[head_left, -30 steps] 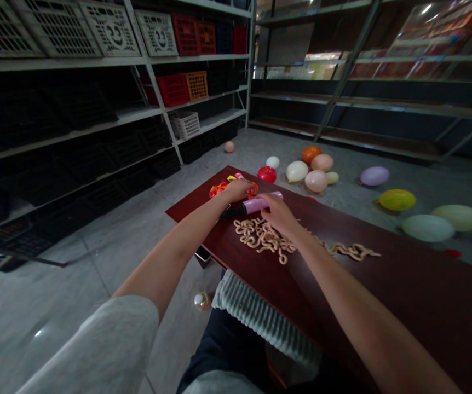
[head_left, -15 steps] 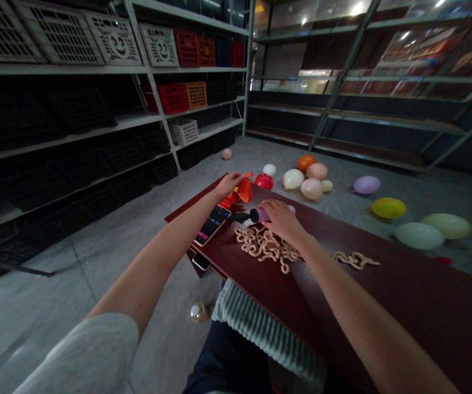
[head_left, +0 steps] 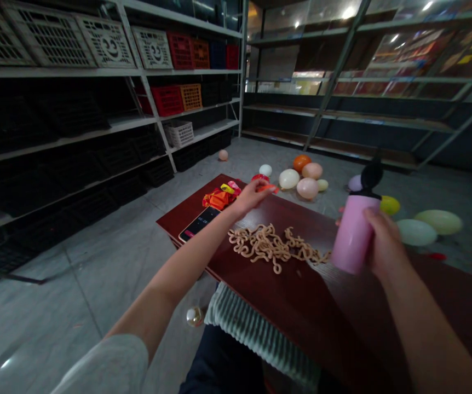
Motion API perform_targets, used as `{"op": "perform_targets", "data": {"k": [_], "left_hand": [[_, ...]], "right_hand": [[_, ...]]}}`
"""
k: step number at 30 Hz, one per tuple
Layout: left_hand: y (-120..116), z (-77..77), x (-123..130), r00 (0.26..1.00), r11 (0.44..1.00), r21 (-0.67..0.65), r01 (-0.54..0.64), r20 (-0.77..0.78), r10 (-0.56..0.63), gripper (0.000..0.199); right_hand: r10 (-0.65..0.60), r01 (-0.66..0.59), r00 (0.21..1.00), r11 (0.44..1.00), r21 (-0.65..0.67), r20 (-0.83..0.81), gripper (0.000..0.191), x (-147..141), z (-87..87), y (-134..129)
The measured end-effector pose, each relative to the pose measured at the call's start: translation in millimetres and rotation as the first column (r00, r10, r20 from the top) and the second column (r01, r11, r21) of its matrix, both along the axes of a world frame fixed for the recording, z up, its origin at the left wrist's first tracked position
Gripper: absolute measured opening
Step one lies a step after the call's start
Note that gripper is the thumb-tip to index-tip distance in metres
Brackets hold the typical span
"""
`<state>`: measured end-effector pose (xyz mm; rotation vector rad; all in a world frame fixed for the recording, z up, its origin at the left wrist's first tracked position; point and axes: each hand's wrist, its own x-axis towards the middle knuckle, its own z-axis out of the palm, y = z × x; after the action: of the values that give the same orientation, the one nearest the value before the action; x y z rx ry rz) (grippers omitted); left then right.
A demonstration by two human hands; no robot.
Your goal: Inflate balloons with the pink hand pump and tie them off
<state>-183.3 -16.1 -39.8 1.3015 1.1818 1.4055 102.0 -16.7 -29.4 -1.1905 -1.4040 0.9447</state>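
My right hand [head_left: 386, 241] is wrapped round a pink balloon pump [head_left: 353, 232], raised over the right part of the table, its black nozzle pointing up. Over the far side of the table, my left hand [head_left: 252, 198] pinches a limp orange-red balloon [head_left: 269, 189]. Between and below the hands lies a tangle of beige long thin balloons [head_left: 266, 243] on the dark red table [head_left: 256, 295]. Beyond my left forearm is a heap of flat orange, yellow and pink balloons [head_left: 217, 198], with a phone [head_left: 198, 223] lit up in front of it.
Inflated balloons, among them a white one [head_left: 289, 179], an orange one [head_left: 301, 162] and a pale yellow one [head_left: 439, 221], lie on the floor past the table. Shelving with crates [head_left: 178, 133] stands left and behind. A striped cloth [head_left: 256, 334] covers my lap.
My right hand has lifted the pump off the table, moved it right and turned its nozzle upward. My left hand has carried the orange-red balloon rightward from the heap.
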Motion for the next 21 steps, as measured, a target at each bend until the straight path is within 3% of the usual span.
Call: {"op": "perform_targets", "data": {"k": [1, 3, 6, 9, 13, 16, 21], "left_hand": [[1, -7.3, 17, 0.998, 0.999, 0.011, 0.053, -0.044, -0.052, 0.022], [6, -22.2, 52, 0.989, 0.987, 0.080, 0.138, -0.066, -0.133, 0.021], [15, -40.1, 96, 0.954, 0.959, 0.107, 0.262, -0.179, -0.240, 0.020], [19, -50.4, 124, 0.904, 0.948, 0.120, 0.296, -0.354, -0.237, 0.024], [13, -55.9, 129, 0.768, 0.943, 0.217, 0.251, -0.638, -0.058, 0.021], [6, -55.0, 119, 0.675, 0.910, 0.299, 0.289, -0.737, 0.028, 0.015], [4, -55.0, 107, 0.684, 0.877, 0.303, 0.373, -0.728, -0.040, 0.013]], "right_hand": [[0.048, -0.072, 0.990, 0.981, -0.179, -0.135, 0.044, 7, -1.7, -5], [0.072, -0.183, 0.953, 0.910, -0.372, -0.293, 0.041, 17, -7.6, -17], [0.056, -0.206, 0.943, 0.874, -0.441, -0.328, 0.034, 23, -21.2, -32], [0.034, -0.203, 0.934, 0.871, -0.448, -0.356, 0.034, 26, -34.7, -41], [0.033, -0.254, 0.914, 0.825, -0.505, -0.405, 0.038, 28, -42.6, -45], [0.006, -0.278, 0.903, 0.772, -0.571, -0.430, 0.036, 25, -43.0, -47], [-0.020, -0.314, 0.899, 0.665, -0.678, -0.437, 0.040, 18, -47.1, -48]]}}
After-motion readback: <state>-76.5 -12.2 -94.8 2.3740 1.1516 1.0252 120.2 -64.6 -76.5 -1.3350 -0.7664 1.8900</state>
